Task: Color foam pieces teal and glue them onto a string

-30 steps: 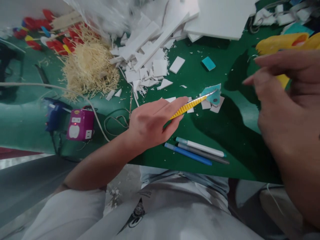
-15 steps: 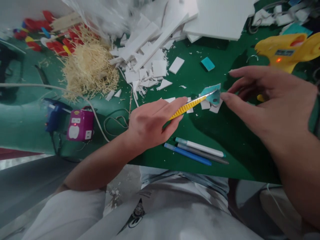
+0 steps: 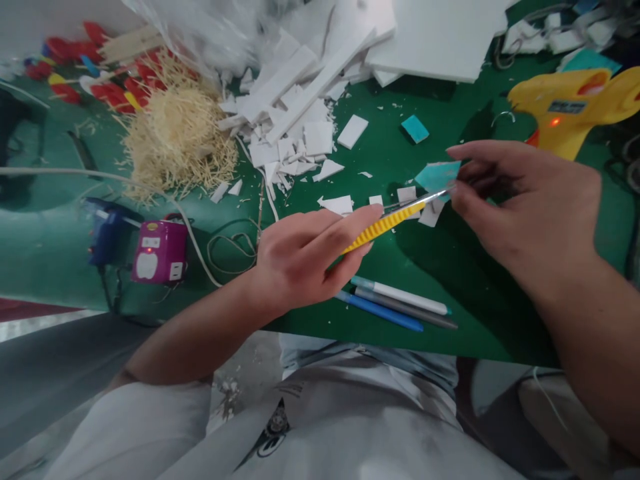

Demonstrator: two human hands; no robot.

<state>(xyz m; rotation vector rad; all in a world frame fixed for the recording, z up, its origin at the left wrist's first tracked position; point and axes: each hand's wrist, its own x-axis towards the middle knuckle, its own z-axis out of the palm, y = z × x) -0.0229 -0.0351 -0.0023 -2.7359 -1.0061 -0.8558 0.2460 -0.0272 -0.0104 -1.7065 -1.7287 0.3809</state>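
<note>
My left hand [image 3: 305, 260] is closed round yellow ribbed-grip tweezers [image 3: 387, 228], their metal tips pointing right. A small teal piece [image 3: 436, 175] with a pointed left end hangs above the table. Its right end is between the thumb and fingers of my right hand [image 3: 533, 207], where the fingertips partly hide it. The tweezer tips reach the lower edge of that piece, close to my right thumb; whether they still grip it I cannot tell. Small white foam pieces [image 3: 431, 213] lie underneath. Another teal piece [image 3: 415, 129] rests farther back.
A yellow glue gun [image 3: 575, 107] with a lit orange light stands at right. Pens [image 3: 400, 297] lie near the front edge. White foam scraps [image 3: 300, 143] and a straw-like heap [image 3: 180, 133] spread at back left. A purple power adapter [image 3: 160, 251] and cables sit at left.
The teal piece has turned and moved right, and its right end is now between my right fingers. The tweezers have moved slightly right, with their tips lower on the piece.
</note>
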